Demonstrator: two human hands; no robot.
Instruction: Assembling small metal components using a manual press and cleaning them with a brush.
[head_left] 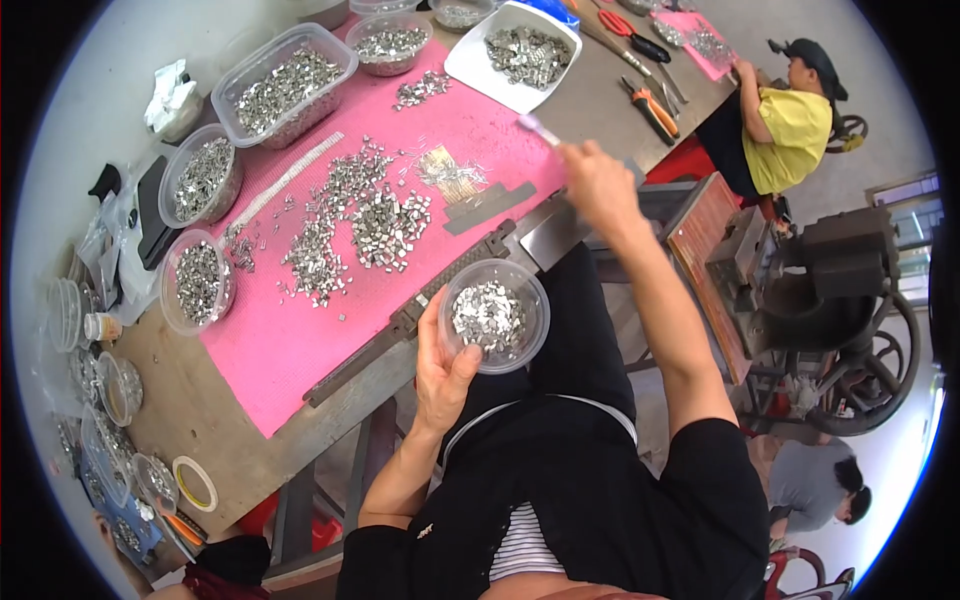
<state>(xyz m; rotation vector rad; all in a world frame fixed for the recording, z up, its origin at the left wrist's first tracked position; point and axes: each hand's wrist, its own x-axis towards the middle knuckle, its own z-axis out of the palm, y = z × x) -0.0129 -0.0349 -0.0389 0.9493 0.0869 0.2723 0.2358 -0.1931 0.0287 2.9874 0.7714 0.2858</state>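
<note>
My left hand is wrapped round the side of a clear round plastic tub and holds it over my lap, at the table's near edge. Small shiny metal pieces fill its bottom. Raised over the right end of a pink mat, my right hand is closed on a slim white stick with a pale purple tip; its exact kind is unclear. Piles of small metal pieces lie on the mat, with thin metal pins beside flat grey strips.
Clear tubs of metal parts line the mat's far and left sides, with a white tray at the back. Pliers lie to the right. A hand-wheel press stands at right. A person in yellow works beyond.
</note>
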